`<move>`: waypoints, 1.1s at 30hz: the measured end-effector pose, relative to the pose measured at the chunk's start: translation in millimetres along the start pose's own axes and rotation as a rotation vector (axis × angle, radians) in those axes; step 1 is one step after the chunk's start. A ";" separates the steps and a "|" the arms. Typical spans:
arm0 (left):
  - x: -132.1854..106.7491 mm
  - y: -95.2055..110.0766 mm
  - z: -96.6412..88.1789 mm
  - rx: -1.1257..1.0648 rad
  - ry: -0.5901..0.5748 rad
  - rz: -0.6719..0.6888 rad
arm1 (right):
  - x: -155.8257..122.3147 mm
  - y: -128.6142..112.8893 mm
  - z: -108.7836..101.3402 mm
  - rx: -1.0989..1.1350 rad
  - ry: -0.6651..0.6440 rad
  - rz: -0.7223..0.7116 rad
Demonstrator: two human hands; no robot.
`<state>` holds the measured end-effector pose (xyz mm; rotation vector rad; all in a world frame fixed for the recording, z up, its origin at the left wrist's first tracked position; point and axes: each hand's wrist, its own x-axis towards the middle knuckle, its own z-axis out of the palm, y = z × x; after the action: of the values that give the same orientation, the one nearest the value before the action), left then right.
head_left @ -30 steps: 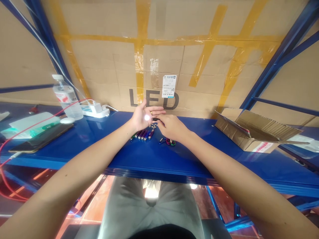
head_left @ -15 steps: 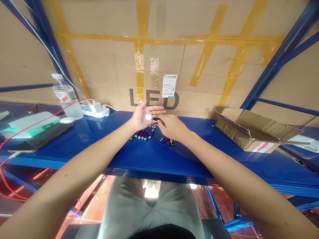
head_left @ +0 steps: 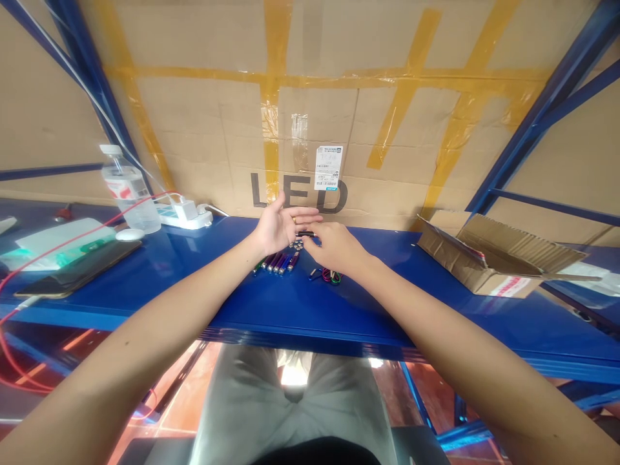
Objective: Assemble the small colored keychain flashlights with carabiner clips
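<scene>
My left hand (head_left: pixel 278 227) is held palm-up over the blue shelf (head_left: pixel 290 303), fingers spread and nothing in it. My right hand (head_left: pixel 334 247) pinches a small black pen-light (head_left: pixel 305 234) by its rear, its tip pointing at the left palm. No light spot shows on the palm now. Just below the hands a row of several coloured pen-lights (head_left: pixel 278 262) lies on the shelf. A small heap of coloured clips (head_left: pixel 329 276) sits beside my right wrist.
An open cardboard box (head_left: pixel 489 255) lies on the shelf at right. At left stand a water bottle (head_left: pixel 128 190), a white power strip (head_left: pixel 186 214), a phone (head_left: pixel 80 271) and red cables. A large taped carton marked LED (head_left: pixel 300 129) forms the back wall.
The bright light spot on my left palm has gone out. Both hands have stayed almost where they were.
</scene>
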<state>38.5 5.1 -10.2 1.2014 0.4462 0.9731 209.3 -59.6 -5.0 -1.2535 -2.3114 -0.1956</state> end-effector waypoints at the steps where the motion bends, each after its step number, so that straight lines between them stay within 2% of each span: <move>1: 0.1 0.0 0.2 -0.003 -0.001 0.000 | 0.2 0.3 0.3 -0.003 0.011 0.000; 6: 1.4 -0.4 0.3 -0.007 -0.007 0.010 | 1.0 1.9 0.4 -0.012 0.069 0.009; 17: 2.1 -1.2 -1.5 0.076 -0.037 0.039 | 1.1 1.4 0.6 0.044 0.087 -0.006; 29: 3.5 -1.6 -2.5 0.011 -0.041 0.020 | 0.2 0.3 0.4 0.008 0.053 0.014; 33: 3.0 -1.3 -0.8 0.057 -0.039 0.037 | 0.6 0.8 0.1 0.040 0.041 0.046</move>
<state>40.1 7.9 -11.1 1.2815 0.4241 0.9721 209.6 -58.7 -4.9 -1.2700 -2.2384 -0.1571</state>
